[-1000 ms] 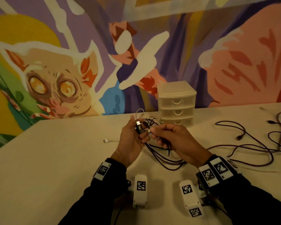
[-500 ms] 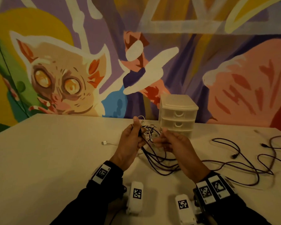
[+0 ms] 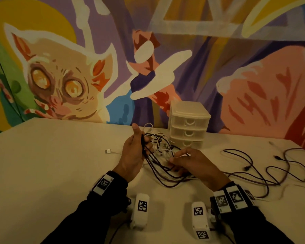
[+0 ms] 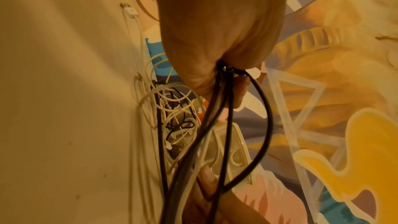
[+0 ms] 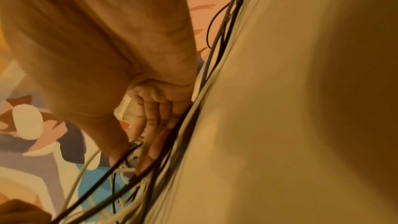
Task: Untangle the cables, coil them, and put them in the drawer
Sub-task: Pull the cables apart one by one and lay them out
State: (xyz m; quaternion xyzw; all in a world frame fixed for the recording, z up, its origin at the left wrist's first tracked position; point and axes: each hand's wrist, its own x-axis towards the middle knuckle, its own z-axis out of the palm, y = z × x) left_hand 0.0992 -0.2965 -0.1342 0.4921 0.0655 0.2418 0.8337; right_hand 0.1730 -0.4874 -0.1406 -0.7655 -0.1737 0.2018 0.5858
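A tangle of white and black cables [image 3: 159,144] lies on the table in front of a small three-drawer unit [image 3: 188,124], whose drawers are closed. My left hand [image 3: 144,140] is raised over the tangle, thumb up, and grips several loops of black cable [image 4: 224,91] that hang from its fist. My right hand [image 3: 174,158] is lower, just right of the tangle, with its thumb and fingers [image 5: 154,130] closing on a strand of black cable [image 5: 134,144]. The rest of this black cable [image 3: 253,167] trails loosely to the right over the table.
A white USB plug [image 3: 108,151] with its lead lies on the table left of my hands. White tagged camera units [image 3: 141,210] hang by my wrists near the front edge. A painted wall stands right behind the drawer unit.
My right hand has dropped from beside the left hand down to the cables on the table. The left hand has risen slightly, still holding its loops. My view has tilted upward.
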